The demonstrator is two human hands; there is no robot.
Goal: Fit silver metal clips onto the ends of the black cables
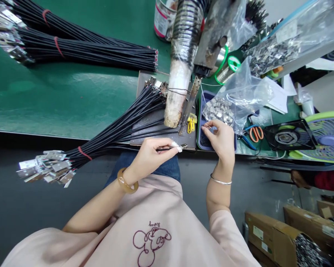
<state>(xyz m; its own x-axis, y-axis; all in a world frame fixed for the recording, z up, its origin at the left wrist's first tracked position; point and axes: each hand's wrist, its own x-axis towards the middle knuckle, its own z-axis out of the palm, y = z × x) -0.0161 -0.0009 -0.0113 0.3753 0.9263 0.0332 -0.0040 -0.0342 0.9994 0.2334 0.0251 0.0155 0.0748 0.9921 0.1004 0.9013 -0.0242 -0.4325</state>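
My left hand is closed in a pinch on a thin black cable with a small metal end, held at the front edge of the dark work plate. My right hand reaches into the blue tray, fingers pinched on a small metal clip from the pile of metal clips. A bundle of black cables with metal terminals fans out left of my left hand. The soldering fixture stands just beyond both hands.
Two more black cable bundles lie on the green mat at the back left. Solder spool, plastic bags of clips, orange-handled scissors, a black fan and a green desk fan crowd the right. Cardboard boxes sit on the floor.
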